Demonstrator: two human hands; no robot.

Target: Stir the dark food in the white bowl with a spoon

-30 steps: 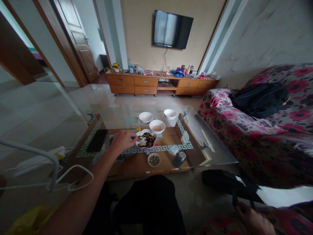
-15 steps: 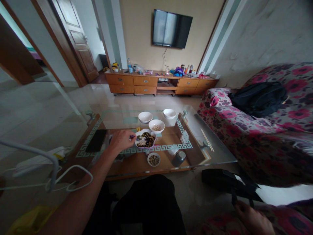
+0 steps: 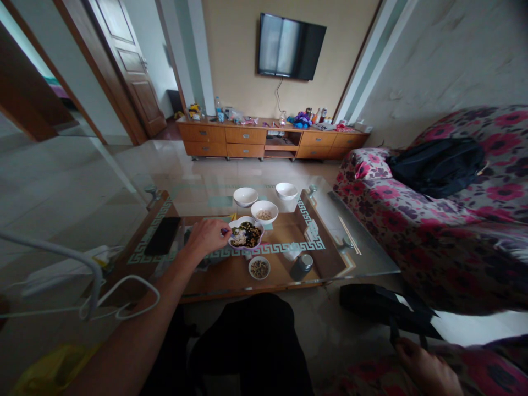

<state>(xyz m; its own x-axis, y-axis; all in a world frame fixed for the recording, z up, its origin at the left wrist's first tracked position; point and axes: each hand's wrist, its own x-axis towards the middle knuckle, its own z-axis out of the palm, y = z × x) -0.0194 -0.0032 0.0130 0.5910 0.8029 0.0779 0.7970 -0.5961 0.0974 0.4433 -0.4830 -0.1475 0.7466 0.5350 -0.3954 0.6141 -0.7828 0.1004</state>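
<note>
Mostly hidden behind fingertips was the slim utensil with a purplish handle [image 3: 225, 232] that the left hand [image 3: 206, 236] kept pinched; its working end was hard to make out against the dark and pale food [image 3: 249, 233]. That food lay in a white scalloped bowl [image 3: 246, 248] on the clear glass table [image 3: 373, 261], with a round white bowl of pale pieces [image 3: 264, 221] just beyond it and a small round white bowl of mixed bits [image 3: 259, 277] on the near side. Slanting in from the lower left, the left forearm was cut off by the bottom edge and overlapped by a looped white cable [image 3: 155, 297]; the back of the hand faced up. Dim and also cut off, the right hand [image 3: 429, 368] curled low beside a black strap [image 3: 395, 331]; whether it grasped that strap, I could not tell.
</note>
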